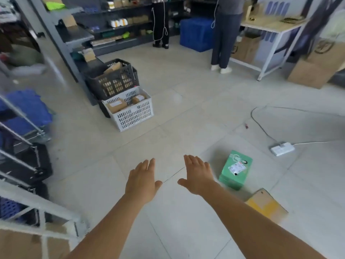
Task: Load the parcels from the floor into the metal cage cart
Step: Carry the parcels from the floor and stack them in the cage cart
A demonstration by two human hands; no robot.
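Both hands reach out flat over the tiled floor (186,109), the left hand (141,179) and right hand (197,174) with fingers straight, holding nothing. Two parcels lie on the floor to the right: a green box (235,170) just beside the right hand and a brown-and-yellow box (267,204) near it. The metal cage cart (37,206) stands at the left edge. Two crates, one black (112,81) and one white (130,113), sit further off, and two people stand at the back.

A white crate (130,111) sits before a black crate (112,79) — a power strip (282,148) lies well apart.
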